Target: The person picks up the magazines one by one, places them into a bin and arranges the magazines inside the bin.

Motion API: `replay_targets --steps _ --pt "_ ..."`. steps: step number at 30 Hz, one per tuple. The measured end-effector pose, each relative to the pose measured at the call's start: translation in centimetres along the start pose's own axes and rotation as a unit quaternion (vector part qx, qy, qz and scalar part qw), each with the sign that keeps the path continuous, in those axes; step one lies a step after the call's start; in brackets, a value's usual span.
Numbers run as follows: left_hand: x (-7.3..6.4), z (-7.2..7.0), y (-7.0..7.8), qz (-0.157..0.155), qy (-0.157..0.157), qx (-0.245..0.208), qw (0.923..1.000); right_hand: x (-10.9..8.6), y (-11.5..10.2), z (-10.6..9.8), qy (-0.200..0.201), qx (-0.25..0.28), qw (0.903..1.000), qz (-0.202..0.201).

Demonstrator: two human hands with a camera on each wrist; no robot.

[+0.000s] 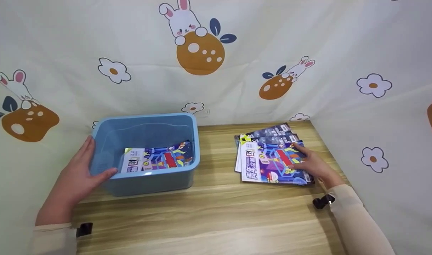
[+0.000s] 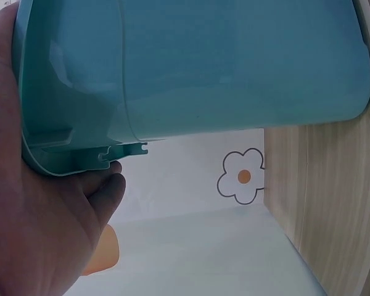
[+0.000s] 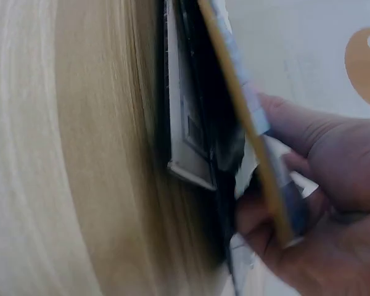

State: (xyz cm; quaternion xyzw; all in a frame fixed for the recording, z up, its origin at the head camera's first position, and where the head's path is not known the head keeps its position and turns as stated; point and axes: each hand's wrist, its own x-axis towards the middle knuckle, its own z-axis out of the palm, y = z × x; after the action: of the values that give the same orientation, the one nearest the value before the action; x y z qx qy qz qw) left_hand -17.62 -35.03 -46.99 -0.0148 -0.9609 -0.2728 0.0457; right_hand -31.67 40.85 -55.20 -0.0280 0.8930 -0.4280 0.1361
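Note:
My left hand (image 1: pixel 76 175) grips the near left corner of a blue plastic storage bin (image 1: pixel 148 183), its thumb over the front rim and the fingers along the left side. Inside the bin lies a magazine (image 1: pixel 155 161) with a colourful cover. To the right, my right hand (image 1: pixel 316 167) pinches the right edge of a colourful magazine (image 1: pixel 267 164), the top one of a fanned stack. The right wrist view shows this magazine's edge (image 3: pixel 250 117) between thumb and fingers, tilted up from the ones below. Dark-covered magazines (image 1: pixel 272 131) show beneath it at the back.
All of this stands on a wood-grain table (image 1: pixel 209 216). Pale fabric (image 1: pixel 148 92) printed with rabbits and flowers hangs behind the table and along its sides. The bin and the magazine stack sit apart, both near the back edge.

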Motion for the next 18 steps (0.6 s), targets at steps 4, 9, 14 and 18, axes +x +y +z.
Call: replay_targets --steps 4,9,14,18 --pt "0.0 -0.1 0.0 0.005 0.0 0.002 1.0 0.1 0.3 -0.2 0.019 0.04 0.999 -0.003" --pt "0.1 0.0 -0.1 0.009 0.0 0.006 0.9999 -0.2 -0.6 -0.4 0.032 0.08 0.9959 0.027" --pt "0.0 -0.1 0.0 0.009 0.0 0.008 0.9999 -0.7 -2.0 -0.4 0.035 0.132 0.9896 0.047" --pt "0.0 -0.1 0.0 0.007 0.001 0.008 0.9999 -0.3 -2.1 -0.3 0.041 0.162 0.9849 0.045"
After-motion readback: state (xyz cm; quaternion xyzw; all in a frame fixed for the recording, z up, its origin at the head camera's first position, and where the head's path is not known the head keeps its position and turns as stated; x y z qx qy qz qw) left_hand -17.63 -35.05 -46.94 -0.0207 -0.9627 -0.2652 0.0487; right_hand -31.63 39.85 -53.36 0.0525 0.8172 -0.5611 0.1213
